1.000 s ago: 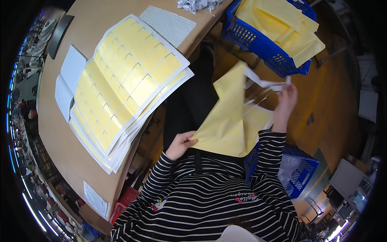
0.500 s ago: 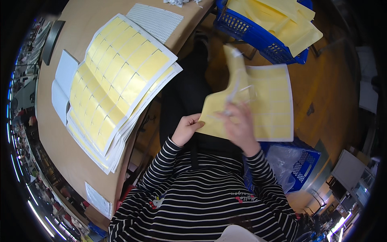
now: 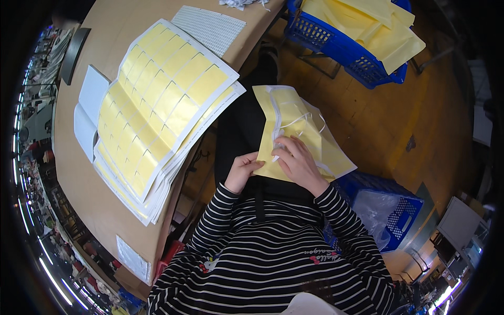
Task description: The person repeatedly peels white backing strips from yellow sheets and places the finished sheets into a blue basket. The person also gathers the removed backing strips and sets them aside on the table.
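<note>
A yellow sheet with white margins lies over my lap, its far part folded over and its right corner hanging down. My left hand pinches the sheet's near left edge between thumb and fingers. On top of the sheet, my right hand has its fingers bent, with a white strip at the fingertips. Thin white strips curl up from the sheet just beyond that hand. What lies under the right palm is hidden.
On the table at left lies a fanned stack of yellow gridded sheets, with a white patterned sheet behind. A blue basket holds yellow sheets. Another blue basket with clear plastic stands at my right.
My right hand has come down and left onto the sheet. The sheet's right part has swung inward and folded. The left hand keeps its hold.
</note>
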Tool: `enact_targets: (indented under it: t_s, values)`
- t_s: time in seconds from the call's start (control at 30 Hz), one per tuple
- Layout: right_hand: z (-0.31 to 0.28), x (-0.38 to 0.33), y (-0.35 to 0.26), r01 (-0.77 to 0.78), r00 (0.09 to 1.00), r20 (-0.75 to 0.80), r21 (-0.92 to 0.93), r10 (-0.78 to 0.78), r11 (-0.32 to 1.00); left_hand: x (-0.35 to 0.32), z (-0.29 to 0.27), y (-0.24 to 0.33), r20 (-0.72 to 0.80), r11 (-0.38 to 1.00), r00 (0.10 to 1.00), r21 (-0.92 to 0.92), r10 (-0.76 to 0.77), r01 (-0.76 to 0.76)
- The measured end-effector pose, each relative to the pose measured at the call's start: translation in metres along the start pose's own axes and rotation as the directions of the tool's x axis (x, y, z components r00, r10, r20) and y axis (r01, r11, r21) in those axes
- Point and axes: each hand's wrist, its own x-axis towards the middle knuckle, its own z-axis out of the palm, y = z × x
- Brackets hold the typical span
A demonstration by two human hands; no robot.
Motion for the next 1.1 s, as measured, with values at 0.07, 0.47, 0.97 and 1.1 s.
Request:
enact_targets:
  t_s: [0.07, 0.47, 0.97, 1.1]
  values:
    - [-0.006, 0.0, 0.007, 0.014, 1.0, 0.0, -0.007, -0.014, 1.0, 0.0, -0.005, 0.0, 0.003, 1.0, 1.0, 0.019, 0.0, 0.0]
    - [-0.16, -0.043, 0.138, 0.319, 0.134, -0.17, 0.94, 0.976, 0.12, -0.026, -0.063, -0.015, 0.094, 0.978, 0.995, 0.209, -0.025, 0.004]
    - [-0.107, 0.017, -0.052, -0.402, 0.894, 0.303, 0.868, 0.33, 0.293, 0.03, 0.061, 0.126, 0.343, 0.311, 0.71, 0.722, 0.615, -0.618]
    - [-0.162, -0.014, 0.007, -0.196, 0.401, -0.707, 0.554, 0.582, 0.809, 0.02, 0.053, 0.132, 0.097, 0.784, 0.827, 0.272, 0.554, -0.558]
